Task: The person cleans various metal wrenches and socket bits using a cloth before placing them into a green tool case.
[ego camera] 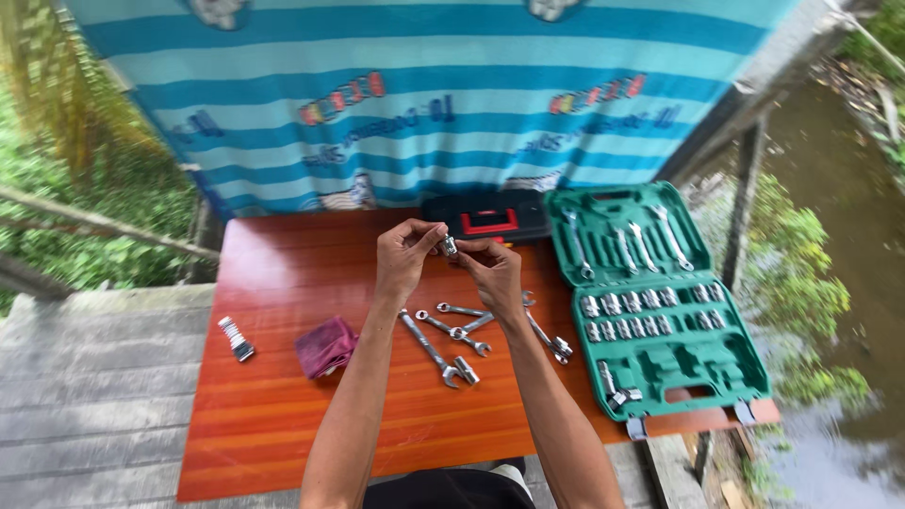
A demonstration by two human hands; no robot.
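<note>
A small, shiny metal socket-like piece (449, 246) is pinched between the fingertips of both hands above the orange-red wooden table (273, 405), near its far edge. The left hand (403, 256) is curled, thumb and forefinger closed on the piece from nine o'clock; the right hand (492, 269) is likewise closed on it from three o'clock. The piece is judged stiff, smooth and light but dense for its size; being polished, it may slip, so a hold across its sides with the fingertips seems best.

On the table at six o'clock of the hands, several loose chrome spanners (452, 332) are spread. At three to four o'clock an open green moulded tool case (660, 363) is laid, overhanging the table's right edge; beyond that edge the ground drops away to water. At twelve o'clock a black box with a red latch (485, 219) is set. At eight o'clock a folded maroon cloth (325, 346) and a small metal clip of bits (236, 337) are seen. Open room is found towards seven o'clock.
</note>
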